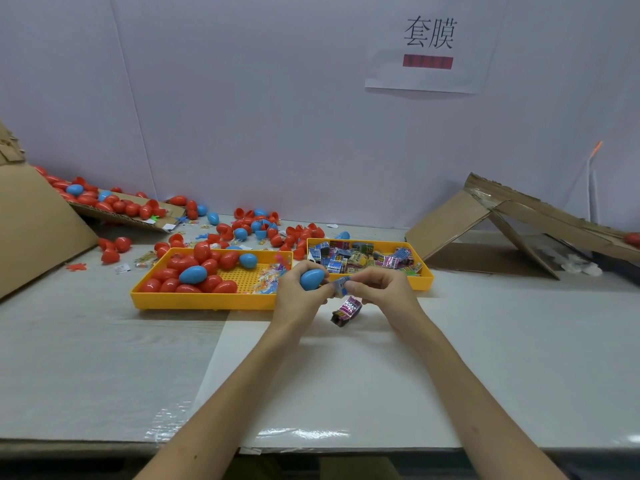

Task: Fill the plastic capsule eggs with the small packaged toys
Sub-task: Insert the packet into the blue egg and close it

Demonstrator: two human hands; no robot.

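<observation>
1. The left hand [298, 296] is curled round a blue egg [311, 279], which sits high in the fingers with its blunt end up. My guess is that this keeps the egg steady while the other hand works.
2. The right hand [381, 289] pinches a small blue packet [341, 285] between thumb and fingertips, right against the egg. The two hands meet in the middle, nearly touching.
3. From here the egg looks whole, and I cannot tell whether it has been cracked open yet. The packet is outside it, so I judge this one still unfilled.
4. A purple packet [347, 310] lies on the table just under the hands, probably kept close as the next one to go in.
5. Just beyond the left hand is a yellow tray [204, 301] of red and blue eggs. Just beyond the right hand a second tray [424, 280] holds the packets, so each hand has its stock on its own side.
6. Loose eggs [263, 226] are scattered farther back, behind both trays.
</observation>
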